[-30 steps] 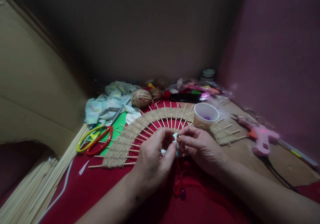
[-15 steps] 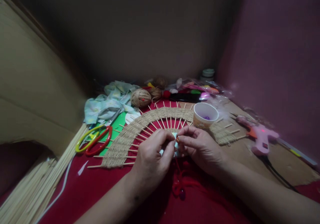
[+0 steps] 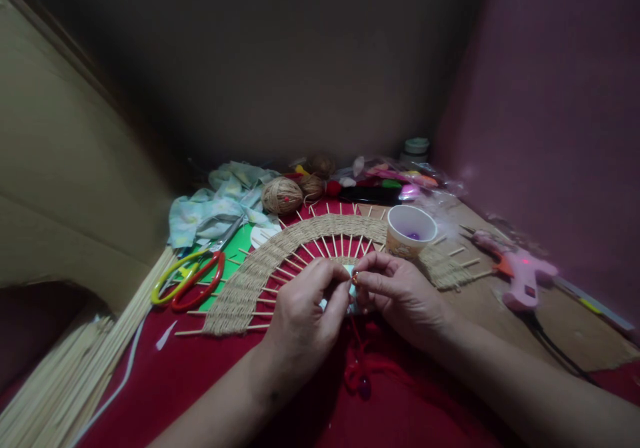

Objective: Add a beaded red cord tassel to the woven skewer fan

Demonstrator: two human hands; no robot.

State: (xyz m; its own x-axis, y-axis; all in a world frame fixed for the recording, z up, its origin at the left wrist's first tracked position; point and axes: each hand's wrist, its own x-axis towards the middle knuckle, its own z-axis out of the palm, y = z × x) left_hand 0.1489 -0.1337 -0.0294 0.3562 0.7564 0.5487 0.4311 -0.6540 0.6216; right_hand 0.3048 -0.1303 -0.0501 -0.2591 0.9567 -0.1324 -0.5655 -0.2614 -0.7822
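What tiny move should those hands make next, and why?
Perhaps the right hand should turn the amber bead slightly toward the left fingertips. They are close beside it, a red cord hangs below, and fingers cover much of the bead, so I can't tell whether the cord runs through it.

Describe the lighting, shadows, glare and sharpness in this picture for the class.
Head view: dim overall, with the back wall fading to near black; dark shadow on the red cloth below the left hand and right hand; pale glints on the clear plastic; fine detail soft, so the small amber bead looks smudged.
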